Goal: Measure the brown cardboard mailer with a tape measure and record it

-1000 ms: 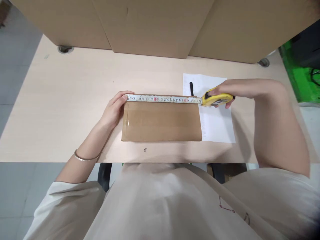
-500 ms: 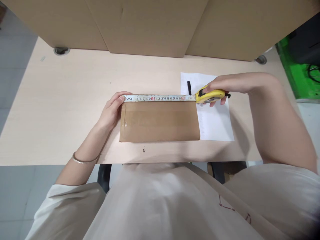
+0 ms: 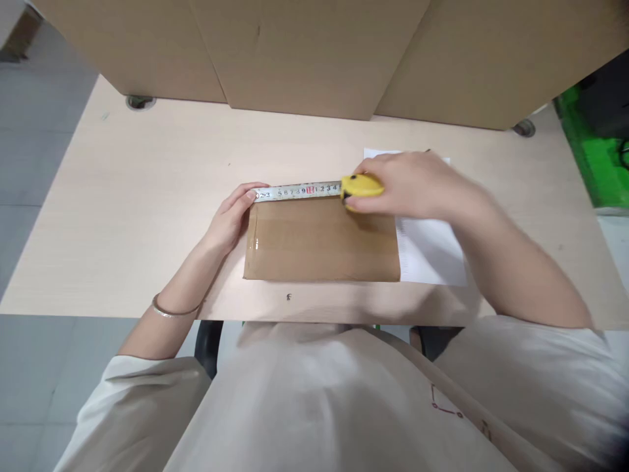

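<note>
Tape measure (image 3: 368, 185) in right hand (image 3: 410, 183), left hand (image 3: 230, 219) holding blade (image 3: 295, 191).

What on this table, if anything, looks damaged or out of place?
The tape blade held by the left hand looks worn: no 4 is readable between 3 and 5. A small dark mark interrupts the pale table in front of the cardboard box.

A pale table (image 3: 137, 216) stretches well out past the left fingers (image 3: 249, 196). On it lies a brown box (image 3: 319, 249) — its far left corner is at those fingers, and its near edge is well this side of the right fingers (image 3: 366, 206). White paper (image 3: 432, 255) lies flat at the box's right end, showing beyond and nearer than the right fingers. Large cardboard (image 3: 304, 59) stands at the back, beyond both hands' fingers.
</note>
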Motion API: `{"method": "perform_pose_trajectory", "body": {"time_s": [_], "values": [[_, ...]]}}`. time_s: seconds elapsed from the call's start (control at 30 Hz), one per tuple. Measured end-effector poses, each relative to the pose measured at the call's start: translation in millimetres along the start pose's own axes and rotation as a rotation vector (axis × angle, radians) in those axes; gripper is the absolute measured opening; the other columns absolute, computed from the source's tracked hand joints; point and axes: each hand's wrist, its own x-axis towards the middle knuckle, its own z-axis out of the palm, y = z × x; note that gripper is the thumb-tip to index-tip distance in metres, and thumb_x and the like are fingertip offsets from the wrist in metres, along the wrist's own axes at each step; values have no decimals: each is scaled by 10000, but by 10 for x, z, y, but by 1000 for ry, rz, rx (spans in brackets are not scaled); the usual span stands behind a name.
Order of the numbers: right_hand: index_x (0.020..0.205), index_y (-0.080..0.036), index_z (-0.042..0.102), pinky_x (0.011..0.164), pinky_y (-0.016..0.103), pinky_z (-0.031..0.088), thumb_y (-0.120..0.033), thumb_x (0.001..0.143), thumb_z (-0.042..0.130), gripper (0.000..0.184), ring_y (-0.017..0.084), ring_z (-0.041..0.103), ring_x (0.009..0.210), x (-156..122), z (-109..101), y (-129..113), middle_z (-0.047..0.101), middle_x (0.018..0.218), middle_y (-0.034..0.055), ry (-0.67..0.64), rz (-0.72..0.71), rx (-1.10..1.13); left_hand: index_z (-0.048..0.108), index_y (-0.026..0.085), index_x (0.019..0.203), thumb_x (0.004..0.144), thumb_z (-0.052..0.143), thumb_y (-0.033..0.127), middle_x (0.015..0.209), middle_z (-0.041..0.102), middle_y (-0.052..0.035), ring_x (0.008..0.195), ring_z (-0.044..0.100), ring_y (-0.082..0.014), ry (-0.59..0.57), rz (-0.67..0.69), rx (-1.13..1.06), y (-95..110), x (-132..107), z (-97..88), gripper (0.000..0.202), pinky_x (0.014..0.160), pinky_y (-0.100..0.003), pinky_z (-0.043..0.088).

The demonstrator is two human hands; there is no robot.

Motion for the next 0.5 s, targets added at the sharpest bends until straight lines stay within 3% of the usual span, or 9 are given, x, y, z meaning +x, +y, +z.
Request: {"method": "perform_pose_trajectory", "body": {"time_s": [0.1,0.2,0.3,0.4,0.47,0.5], "values": [[1217,-141,767,831,440,500,-513,942,761,463,365,675,1018,-77,445,-249,743,1118,182,197,-175,-166,789,243,1254,938,800,636,1293,811,-77,1206,755,-274,-54,-15,28,-34,20,-71,504,1108,-422,614],[1356,-107,716,933,499,494,-494,1028,657,511,392,654,1096,-117,690,-329,727,1183,218,290,-272,-186,765,263,1380,897,789,779,1434,785,-118,1339,740,-335,-208,6,44,-63,93,-247,707,1168,-488,614],[1484,-100,660,1032,564,482,-508,1060,623,589,414,656,1163,-125,736,-297,735,1270,230,317,-298,-155,705,288,1541,811,798,890,1618,696,-150,1529,643,-408,-435,46,105,-43,216,-496,951,1298,-572,536],[1647,-133,532,1184,641,424,-590,1064,607,745,449,607,1382,-216,705,-190,675,1512,232,387,-329,-89,617,311,1654,711,952,792,1748,581,-157,1644,536,-438,-633,62,220,29,345,-714,1110,1372,-597,462],[1684,-118,475,1207,669,419,-671,1056,569,843,470,547,1493,-358,671,-77,593,1625,256,500,-213,-29,522,359,1721,680,1044,629,1802,514,-143,1649,539,-428,-734,95,327,77,406,-803,1195,1338,-586,512],[1643,-96,510,1172,676,451,-710,1053,539,852,488,558,1482,-446,652,-15,599,1601,282,539,-69,-1,457,399,1752,680,1064,550,1827,480,-129,1637,559,-417,-773,117,382,95,426,-829,1241,1290,-572,567]]}}
